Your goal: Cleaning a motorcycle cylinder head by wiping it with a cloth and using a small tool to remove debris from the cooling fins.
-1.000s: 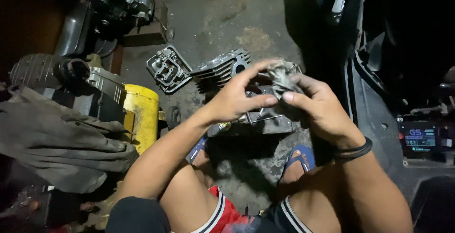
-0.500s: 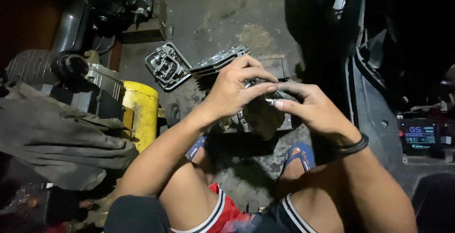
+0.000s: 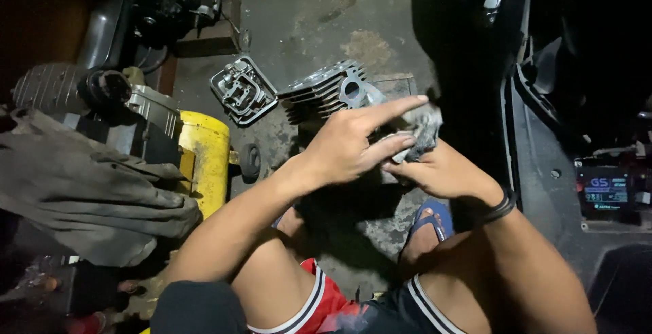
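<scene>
Both hands meet over the concrete floor point(image 3: 380, 42). Left hand point(image 3: 346, 150): index finger extended, other fingers curled onto a grey rag point(image 3: 422, 130). Right hand point(image 3: 441, 171) closed around the rag from below. Finned engine cylinder point(image 3: 326, 93) on the floor just beyond; cylinder head cover point(image 3: 242, 91) beside it; yellow tank point(image 3: 204, 161) left.

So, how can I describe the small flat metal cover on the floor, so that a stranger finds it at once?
Start at the yellow tank on the left. Just past its upper right corner, on the stained concrete floor, lies the finned engine cylinder. The cover sits left of that cylinder: a flat, roughly square grey casting, open side up, showing ribs inside.
</scene>
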